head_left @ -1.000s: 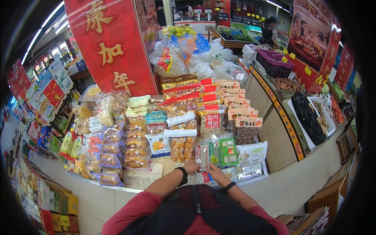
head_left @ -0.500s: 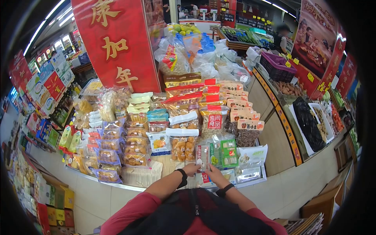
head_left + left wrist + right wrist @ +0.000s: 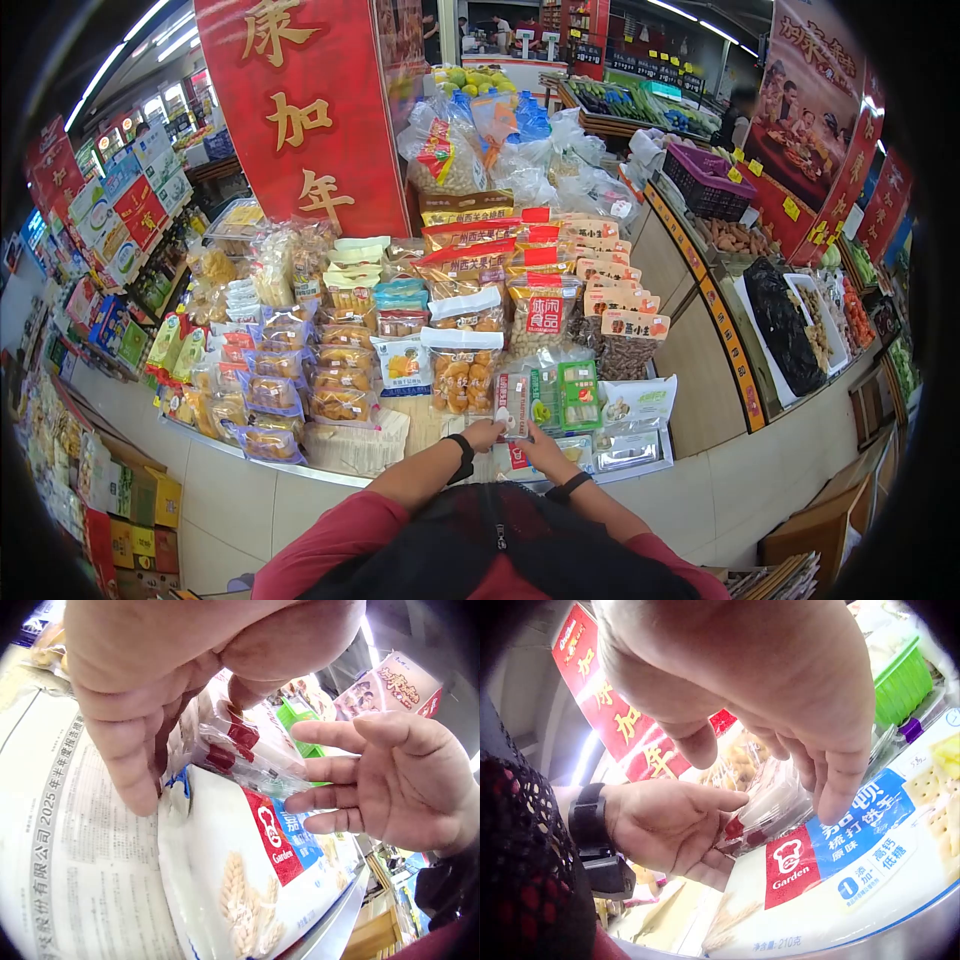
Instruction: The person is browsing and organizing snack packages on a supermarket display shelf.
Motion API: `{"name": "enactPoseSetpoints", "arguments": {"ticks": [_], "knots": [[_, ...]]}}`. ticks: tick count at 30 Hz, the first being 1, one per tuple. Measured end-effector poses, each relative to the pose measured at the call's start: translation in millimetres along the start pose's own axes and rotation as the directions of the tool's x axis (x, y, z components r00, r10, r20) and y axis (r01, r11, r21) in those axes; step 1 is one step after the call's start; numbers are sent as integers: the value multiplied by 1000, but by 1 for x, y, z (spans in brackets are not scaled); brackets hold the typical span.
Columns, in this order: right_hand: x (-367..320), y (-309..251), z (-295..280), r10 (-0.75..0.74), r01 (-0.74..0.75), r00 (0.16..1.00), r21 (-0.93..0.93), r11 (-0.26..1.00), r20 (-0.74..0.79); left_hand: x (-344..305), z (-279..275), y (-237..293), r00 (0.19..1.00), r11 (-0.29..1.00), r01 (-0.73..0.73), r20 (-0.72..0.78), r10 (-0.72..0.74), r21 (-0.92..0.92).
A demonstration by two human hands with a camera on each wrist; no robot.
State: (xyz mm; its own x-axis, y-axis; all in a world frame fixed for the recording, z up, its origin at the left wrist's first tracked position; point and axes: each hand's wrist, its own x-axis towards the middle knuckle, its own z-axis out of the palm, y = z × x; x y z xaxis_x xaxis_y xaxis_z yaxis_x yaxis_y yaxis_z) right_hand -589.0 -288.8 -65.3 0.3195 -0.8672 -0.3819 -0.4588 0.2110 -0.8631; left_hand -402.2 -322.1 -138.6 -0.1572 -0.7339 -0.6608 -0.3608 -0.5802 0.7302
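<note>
Both hands are at a clear-wrapped packet with a pale label and red ends, low on the snack display. My left hand grips its near left side, thumb over the wrapper and fingers down the edge. On the other side, my right hand reaches along the packet with fairly straight fingers, their tips right at the wrapper. Beneath the hands lies a white, red and blue bag of Garden soda crackers. A green tray pack stands right of the packet, and a bag of round pastries stands left.
Newspaper covers the display's front left. Bagged buns stand in rows farther left, nut bags behind to the right. A white pouch lies near the right edge. A tall red banner rises behind.
The head view has shifted slightly. Both hands stay at the packet, which keeps its place among the goods.
</note>
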Motion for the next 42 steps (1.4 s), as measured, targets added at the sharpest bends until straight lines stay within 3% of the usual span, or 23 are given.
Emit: {"name": "enactPoseSetpoints", "arguments": {"ticks": [4, 6, 9, 11, 12, 14, 17, 20, 30, 33, 36, 38, 42], "knots": [[13, 25, 2, -45, 44, 999, 48, 998, 14, -6, -1, 5, 999, 1000, -29, -15, 29, 5], [8, 17, 0, -51, 49, 998, 49, 998, 24, -11, -4, 12, 998, 997, 40, 54, -44, 60], [3, 10, -3, -30, 29, 999, 38, 999, 31, -10, -5, 12, 998, 997, 16, 52, -20, 71], [9, 19, -3, -72, 54, 992, 170, 984, 101, -9, -1, 9, 1000, 999, -3, -5, 3, 38], [17, 34, -1, -73, 54, 992, 169, 984, 103, -10, 0, 8, 998, 1000, -24, -62, 25, 7], [27, 51, 4, -168, 163, 986, 132, 978, 25, -12, 0, 9, 997, 999, -33, -65, 32, -15], [30, 60, 1, -189, 188, 982, 48, 981, 21, -16, -1, 14, 998, 999, -41, -58, 39, -23], [7, 23, -10, -119, 115, 988, 48, 992, 94, -9, 1, 10, 997, 1000, -31, -66, 30, -4], [15, 41, -7, -171, 173, 983, -16, 985, 58, -3, 2, 6, 999, 996, -7, -50, 2, -88], [13, 36, -8, -108, 111, 993, -61, 992, 56, -4, 1, 7, 1000, 992, 8, -26, -12, -126], [9, 27, -8, -138, 140, 990, -33, 990, 37, -8, 0, 9, 1000, 992, 7, -21, -10, -130], [3, 16, -13, -73, 71, 991, 25, 997, 109, -10, -1, 11, 1000, 993, 7, -17, -9, -118], [7, 23, -12, -106, 97, 984, 69, 993, 142, -9, 0, 9, 1000, 991, -18, -21, 15, -134]]}}
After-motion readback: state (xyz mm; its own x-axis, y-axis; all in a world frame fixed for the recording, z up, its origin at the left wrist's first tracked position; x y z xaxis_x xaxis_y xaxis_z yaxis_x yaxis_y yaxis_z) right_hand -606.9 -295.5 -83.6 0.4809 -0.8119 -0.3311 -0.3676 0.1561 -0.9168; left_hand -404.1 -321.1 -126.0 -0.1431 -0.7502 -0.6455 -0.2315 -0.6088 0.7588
